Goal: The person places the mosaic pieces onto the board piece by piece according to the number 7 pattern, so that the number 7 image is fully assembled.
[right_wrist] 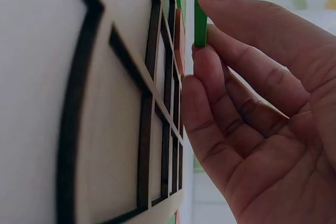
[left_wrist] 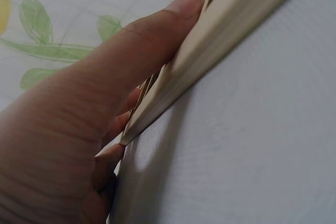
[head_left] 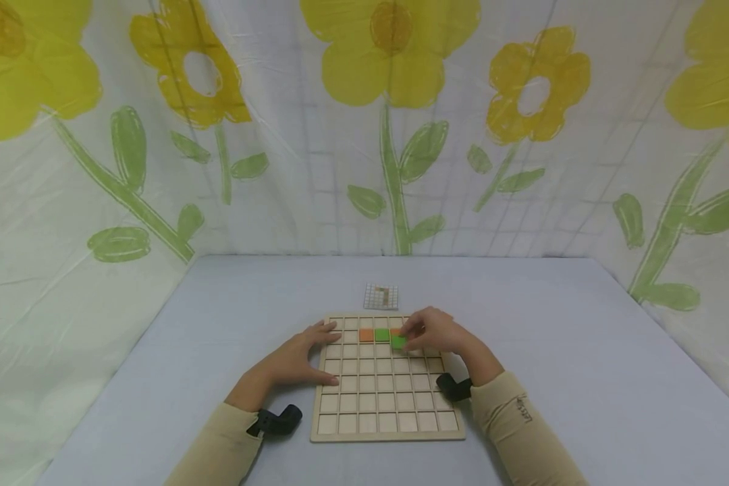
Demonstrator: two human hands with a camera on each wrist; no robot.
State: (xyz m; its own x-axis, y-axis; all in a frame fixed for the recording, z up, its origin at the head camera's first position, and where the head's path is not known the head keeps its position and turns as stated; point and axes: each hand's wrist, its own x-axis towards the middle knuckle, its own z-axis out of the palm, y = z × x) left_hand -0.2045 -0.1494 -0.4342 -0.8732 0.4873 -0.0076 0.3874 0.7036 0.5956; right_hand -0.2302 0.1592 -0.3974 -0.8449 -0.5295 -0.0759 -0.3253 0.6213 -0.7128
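Observation:
My right hand (head_left: 434,332) pinches a green square tile (right_wrist: 200,14) between thumb and fingers, just above the upper part of a wooden grid board (head_left: 387,437). In the head view that tile overlaps an orange tile (head_left: 395,331), which is partly hidden. To its left, in the same row of cells, sit a green tile (head_left: 382,335) and another orange tile (head_left: 366,335). My left hand (head_left: 294,354) rests at the board's left edge, fingers and thumb spread. Its thumb (left_wrist: 176,17) lies on the frame in the left wrist view.
A small card with a printed grid and a brownish pattern (head_left: 381,295) lies just beyond the board's far edge. The pale table (head_left: 249,290) meets a flower-printed curtain (head_left: 279,135) at the back. Each wrist wears a black camera (head_left: 282,420).

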